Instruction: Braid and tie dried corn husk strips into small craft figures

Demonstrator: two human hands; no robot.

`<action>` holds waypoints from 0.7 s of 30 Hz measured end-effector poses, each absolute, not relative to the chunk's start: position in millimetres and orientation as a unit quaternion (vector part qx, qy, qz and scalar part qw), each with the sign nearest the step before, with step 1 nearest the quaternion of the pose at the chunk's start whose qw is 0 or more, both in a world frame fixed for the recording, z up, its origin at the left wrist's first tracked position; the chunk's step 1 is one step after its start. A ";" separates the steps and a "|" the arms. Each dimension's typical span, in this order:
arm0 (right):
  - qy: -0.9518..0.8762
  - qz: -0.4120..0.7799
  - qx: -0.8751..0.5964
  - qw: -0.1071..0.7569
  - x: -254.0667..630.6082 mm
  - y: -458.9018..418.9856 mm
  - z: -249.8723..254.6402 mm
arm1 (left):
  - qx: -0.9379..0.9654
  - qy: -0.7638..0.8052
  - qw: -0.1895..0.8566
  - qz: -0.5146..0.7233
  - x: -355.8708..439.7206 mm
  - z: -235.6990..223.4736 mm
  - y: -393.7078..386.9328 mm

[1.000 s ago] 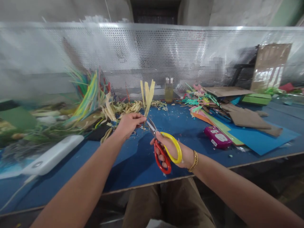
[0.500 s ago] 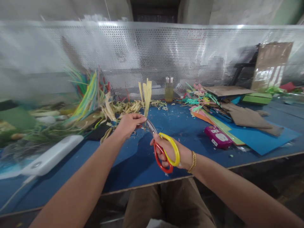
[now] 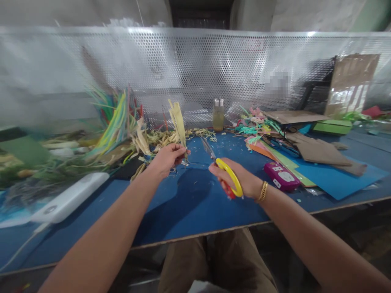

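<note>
Pale yellow strips (image 3: pixel 179 122), like dried husk, stand up from the pinched fingertips of my left hand (image 3: pixel 171 158). They lean a little to the left at the top. My right hand (image 3: pixel 233 175) is closed on scissors (image 3: pixel 229 175) with one yellow and one red handle. Their blades point up and to the left, apart from the strips, and look closed together. Behind my left hand lies a heap of similar pale curled strips (image 3: pixel 165 138).
A white power strip (image 3: pixel 73 195) with a cable lies at left, near bundled coloured strips (image 3: pixel 114 122). A purple box (image 3: pixel 281 176), blue paper (image 3: pixel 332 183) and cardboard (image 3: pixel 320 151) lie at right. A jar (image 3: pixel 218 116) stands before the perforated metal panel (image 3: pixel 195 61).
The scissors have moved away from the strips, to the right and slightly up, and their blades have come together. The strips in my left hand have tilted leftward.
</note>
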State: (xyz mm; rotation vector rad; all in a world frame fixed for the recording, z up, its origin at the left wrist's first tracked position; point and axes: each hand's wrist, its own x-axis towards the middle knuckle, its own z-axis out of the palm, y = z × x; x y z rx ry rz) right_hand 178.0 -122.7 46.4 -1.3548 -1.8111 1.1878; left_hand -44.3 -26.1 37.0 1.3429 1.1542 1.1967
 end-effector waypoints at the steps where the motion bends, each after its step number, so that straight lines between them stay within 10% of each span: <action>1: -0.719 0.336 -0.546 0.269 187.0 -116.0 48.7 | 0.547 0.468 0.471 0.510 -45.7 36.3 -24.4; 8: -0.734 0.021 -0.679 0.016 207.4 -90.2 41.1 | 0.486 0.428 0.434 0.627 -49.8 43.5 -22.3; 21: -0.864 0.081 -0.494 0.045 107.1 -138.7 52.5 | 0.494 0.412 0.395 0.656 -46.3 53.8 -29.1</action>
